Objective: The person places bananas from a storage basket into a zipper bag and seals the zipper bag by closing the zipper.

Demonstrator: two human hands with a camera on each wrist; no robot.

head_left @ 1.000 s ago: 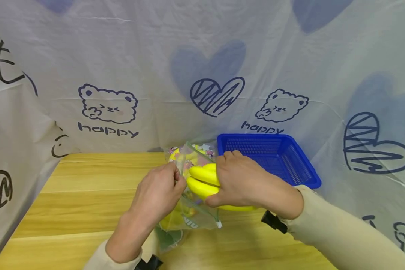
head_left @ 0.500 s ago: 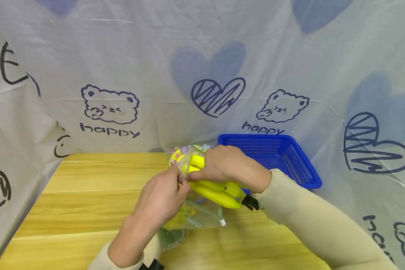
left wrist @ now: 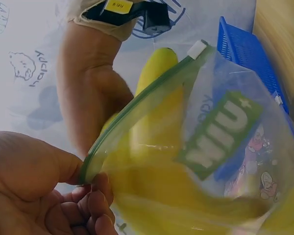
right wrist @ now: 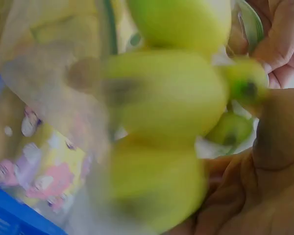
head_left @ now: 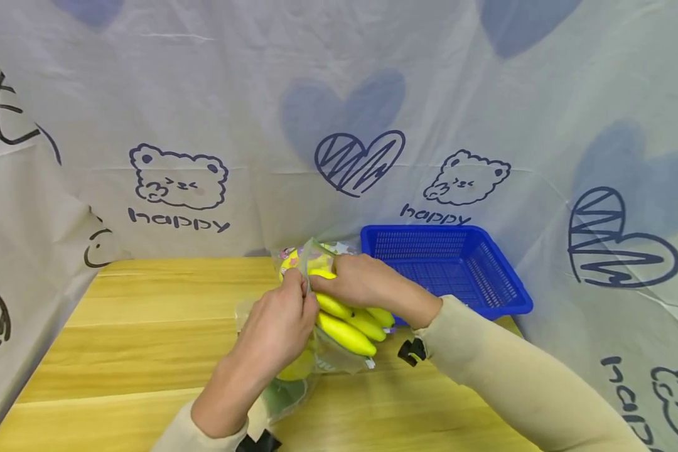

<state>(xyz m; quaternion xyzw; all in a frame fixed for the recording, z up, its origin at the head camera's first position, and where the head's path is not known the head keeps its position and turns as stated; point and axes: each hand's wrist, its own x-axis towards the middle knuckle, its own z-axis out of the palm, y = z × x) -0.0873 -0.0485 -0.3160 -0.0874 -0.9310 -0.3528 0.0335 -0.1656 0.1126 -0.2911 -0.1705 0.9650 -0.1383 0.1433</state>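
Observation:
My left hand (head_left: 277, 329) pinches the green-edged opening of a clear slider zip bag (left wrist: 223, 134) between thumb and fingers. The bag's white slider (left wrist: 197, 49) sits at the far end of the seal. My right hand (head_left: 361, 280) grips a bunch of yellow bananas (head_left: 347, 333) at the bag's mouth. In the left wrist view, part of the bunch shows through the clear plastic, while one tip sticks out past the seal. Several blurred banana tips (right wrist: 166, 93) fill the right wrist view. The right fingertips are hidden by the bag and fruit in the head view.
A blue perforated basket (head_left: 500, 276) stands at the back right of the wooden table (head_left: 164, 326). Behind the zip bag lies a colourful cartoon-printed package (right wrist: 54, 181). Another clear bag with something green (head_left: 285, 395) lies under the left forearm. A printed curtain (head_left: 248, 125) hangs behind.
My right hand has moved left with the bananas, bringing the bunch to the bag's mouth and turning its tips toward the lower right. My left hand keeps its pinch on the bag's edge.

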